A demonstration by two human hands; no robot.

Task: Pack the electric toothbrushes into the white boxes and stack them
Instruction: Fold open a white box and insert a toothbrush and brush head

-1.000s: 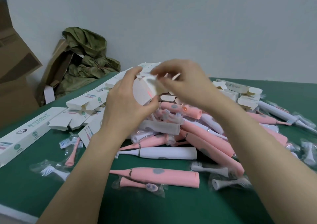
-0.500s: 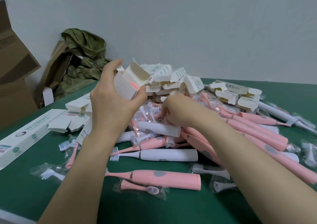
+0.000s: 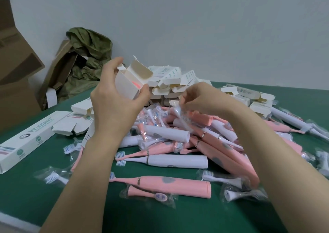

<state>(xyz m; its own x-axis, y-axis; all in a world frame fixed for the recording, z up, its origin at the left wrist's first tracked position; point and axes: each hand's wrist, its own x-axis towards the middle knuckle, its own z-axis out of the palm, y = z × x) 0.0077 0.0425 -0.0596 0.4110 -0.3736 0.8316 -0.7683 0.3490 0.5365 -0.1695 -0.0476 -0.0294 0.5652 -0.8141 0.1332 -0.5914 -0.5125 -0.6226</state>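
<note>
While the left hand (image 3: 115, 111) is gripping an open white box (image 3: 127, 87) in the upper middle of the frame, thumb on the near side and fingers wrapping over the far side, the box's end flap is standing up and something pink is showing inside the mouth. How much of it is in there I cannot make out. The right hand (image 3: 201, 99) is hovering just right of centre with its fingers curled, pinching a bagged brush head (image 3: 179, 114) that is dangling over the heap. Its fingertips are hiding behind the back of the hand, and the crinkled plastic is blurring the piece inside.

Below both hands, pink and white electric toothbrushes are lying crisscrossed on the green table (image 3: 44, 197), many buried under one another. A pink toothbrush (image 3: 170, 185) is lying clear at lower centre, with a white toothbrush (image 3: 178, 161) just behind it. A pile of white boxes (image 3: 170, 79) is sitting at the back, partly blocked by the hands. At the left edge a long printed box (image 3: 30, 140) is running out of frame, its lettering only partly readable. Brown cartons (image 3: 16, 68) and an olive cloth (image 3: 89, 54) are slumping in the upper left, the cartons being cut off by the edge.
</note>
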